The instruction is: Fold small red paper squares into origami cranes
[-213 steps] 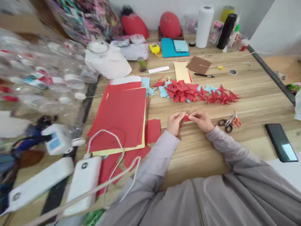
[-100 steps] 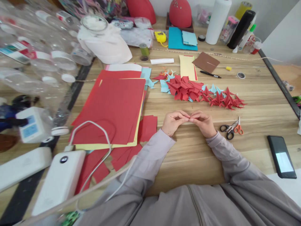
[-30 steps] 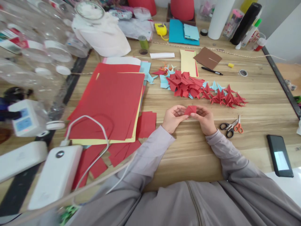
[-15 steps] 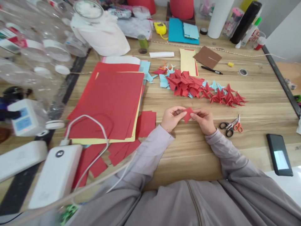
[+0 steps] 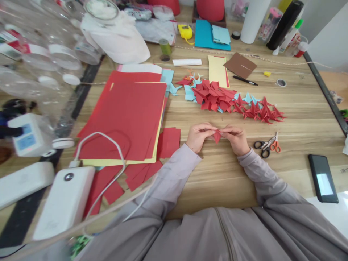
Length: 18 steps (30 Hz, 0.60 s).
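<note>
Both my hands meet over the wooden table (image 5: 299, 119) and pinch one small folded piece of red paper (image 5: 216, 136). My left hand (image 5: 199, 136) grips its left side with curled fingers. My right hand (image 5: 236, 138) grips its right side, fingers pressed together. Only a small red point of the paper shows below my fingertips. Just beyond my hands lies a heap of folded red paper shapes (image 5: 217, 98) mixed with light blue ones (image 5: 247, 98). Small red paper squares (image 5: 170, 142) lie left of my left hand.
A stack of large red sheets (image 5: 127, 116) lies at the left, with a white power bank (image 5: 63, 203) and cable in front. Scissors (image 5: 268, 146) and a black phone (image 5: 323, 178) lie at the right. Clear plastic bottles (image 5: 40, 65), a paper roll (image 5: 251, 20) and a pen (image 5: 244, 80) stand further off.
The red paper was spread as a small flat diamond between my fingers half a second ago; now it is pressed narrower and mostly hidden by my fingertips. My hands stayed in place.
</note>
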{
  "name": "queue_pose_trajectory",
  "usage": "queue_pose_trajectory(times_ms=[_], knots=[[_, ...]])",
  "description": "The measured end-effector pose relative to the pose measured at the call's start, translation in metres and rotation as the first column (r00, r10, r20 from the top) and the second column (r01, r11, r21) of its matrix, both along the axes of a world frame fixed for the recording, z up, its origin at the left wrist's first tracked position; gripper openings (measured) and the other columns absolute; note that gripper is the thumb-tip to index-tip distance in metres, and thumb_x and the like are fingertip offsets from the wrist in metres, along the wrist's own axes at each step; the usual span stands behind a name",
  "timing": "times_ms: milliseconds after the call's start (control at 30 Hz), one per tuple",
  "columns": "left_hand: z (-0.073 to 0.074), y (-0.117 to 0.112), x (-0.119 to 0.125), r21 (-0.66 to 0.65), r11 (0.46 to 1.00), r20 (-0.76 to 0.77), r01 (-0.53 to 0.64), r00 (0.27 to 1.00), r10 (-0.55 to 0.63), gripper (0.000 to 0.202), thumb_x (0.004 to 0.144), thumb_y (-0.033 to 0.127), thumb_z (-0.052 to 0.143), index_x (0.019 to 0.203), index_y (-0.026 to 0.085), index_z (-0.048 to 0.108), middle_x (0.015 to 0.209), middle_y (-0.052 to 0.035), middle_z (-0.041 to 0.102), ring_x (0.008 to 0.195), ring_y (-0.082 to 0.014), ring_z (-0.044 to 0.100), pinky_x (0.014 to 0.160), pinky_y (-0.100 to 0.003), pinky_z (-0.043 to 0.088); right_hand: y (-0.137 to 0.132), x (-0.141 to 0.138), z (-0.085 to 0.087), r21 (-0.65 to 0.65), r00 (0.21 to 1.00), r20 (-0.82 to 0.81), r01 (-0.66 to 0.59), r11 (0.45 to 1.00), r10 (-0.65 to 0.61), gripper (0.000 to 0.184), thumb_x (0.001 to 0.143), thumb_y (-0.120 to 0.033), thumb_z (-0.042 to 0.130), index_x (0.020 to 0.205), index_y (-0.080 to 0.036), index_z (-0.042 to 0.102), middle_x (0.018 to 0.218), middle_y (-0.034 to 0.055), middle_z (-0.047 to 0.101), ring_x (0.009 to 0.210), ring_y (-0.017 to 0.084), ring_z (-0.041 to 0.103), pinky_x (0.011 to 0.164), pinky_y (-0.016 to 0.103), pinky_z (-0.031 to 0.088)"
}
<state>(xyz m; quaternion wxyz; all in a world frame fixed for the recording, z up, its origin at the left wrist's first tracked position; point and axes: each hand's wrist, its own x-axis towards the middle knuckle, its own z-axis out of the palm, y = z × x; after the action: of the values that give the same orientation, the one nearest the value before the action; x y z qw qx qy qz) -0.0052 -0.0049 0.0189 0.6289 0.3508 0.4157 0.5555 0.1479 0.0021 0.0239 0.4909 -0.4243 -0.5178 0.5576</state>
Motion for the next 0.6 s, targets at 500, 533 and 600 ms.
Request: queue_pose_trajectory(times_ms=[500, 533, 600], knots=[[0.0022, -0.0012, 0.0042, 0.049, 0.994, -0.120, 0.096, 0.989, -0.090, 0.026, 0.062, 0.038, 0.079, 0.071, 0.015, 0.071, 0.061, -0.0017, 0.068, 0.057, -0.0121, 0.061, 0.060, -0.027, 0.052, 0.0019, 0.0039, -0.0048, 0.131, 0.998, 0.052, 0.028, 0.991, -0.035, 0.006, 0.068, -0.032, 0.076, 0.068, -0.026, 0.076, 0.065, 0.0001, 0.065, 0.064, 0.014, 0.059, 0.063, 0.030, 0.048], [0.0029, -0.0016, 0.0043, 0.065, 0.991, -0.136, 0.115, 0.985, -0.106, 0.025, 0.063, 0.037, 0.079, 0.071, 0.015, 0.071, 0.061, -0.0017, 0.068, 0.057, -0.0122, 0.061, 0.061, -0.027, 0.051, 0.0019, 0.0037, -0.0058, 0.121, 0.997, 0.062, 0.037, 0.992, -0.045, 0.007, 0.068, -0.032, 0.076, 0.069, -0.026, 0.076, 0.066, 0.0002, 0.065, 0.065, 0.014, 0.059, 0.064, 0.030, 0.048], [0.0040, -0.0020, 0.0040, 0.076, 0.988, -0.151, 0.135, 0.981, -0.122, 0.023, 0.064, 0.035, 0.079, 0.073, 0.015, 0.071, 0.061, -0.0020, 0.068, 0.058, -0.0126, 0.061, 0.062, -0.027, 0.050, 0.0019, 0.0034, -0.0078, 0.075, 0.996, 0.063, 0.055, 0.996, -0.060, 0.013, 0.067, -0.033, 0.077, 0.077, -0.025, 0.076, 0.067, -0.0005, 0.067, 0.064, 0.014, 0.060, 0.065, 0.031, 0.049]])
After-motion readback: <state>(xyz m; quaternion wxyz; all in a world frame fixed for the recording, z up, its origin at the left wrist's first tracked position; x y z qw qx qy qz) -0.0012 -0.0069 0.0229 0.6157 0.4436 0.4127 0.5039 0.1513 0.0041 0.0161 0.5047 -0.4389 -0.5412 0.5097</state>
